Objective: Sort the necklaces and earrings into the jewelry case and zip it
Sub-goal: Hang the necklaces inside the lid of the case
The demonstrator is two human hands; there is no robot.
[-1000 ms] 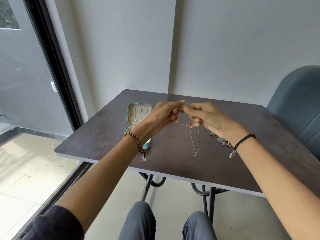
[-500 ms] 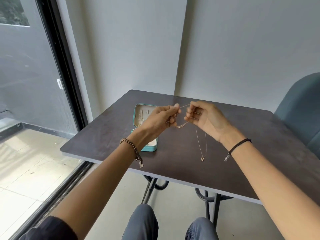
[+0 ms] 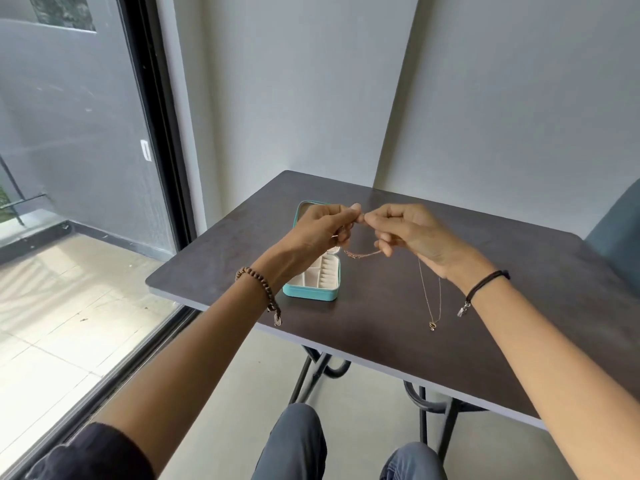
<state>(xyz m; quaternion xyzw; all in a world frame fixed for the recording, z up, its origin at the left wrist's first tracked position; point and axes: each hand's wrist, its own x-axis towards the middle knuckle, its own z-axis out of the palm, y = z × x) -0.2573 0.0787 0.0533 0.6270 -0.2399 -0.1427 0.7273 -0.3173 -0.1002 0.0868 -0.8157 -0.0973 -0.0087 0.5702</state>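
Head view showed the left hand [image 3: 322, 230] and right hand [image 3: 412, 233] above the table [image 3: 381, 323], both pinching a thin necklace [image 3: 362, 254] between curled fingers; its pendant [image 3: 432, 325] dangled below the right hand; the open jewelry case [image 3: 311, 292] lay beneath the left hand; doing this well likely meant holding the chain untangled, lowering the pendant first into a compartment.

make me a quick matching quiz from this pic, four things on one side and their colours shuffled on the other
Things:
1. jewelry case
2. necklace
3. bead bracelet
4. cord bracelet

Colours:
a. black
b. gold
c. teal
d. brown

Pairs: 1-c, 2-b, 3-d, 4-a
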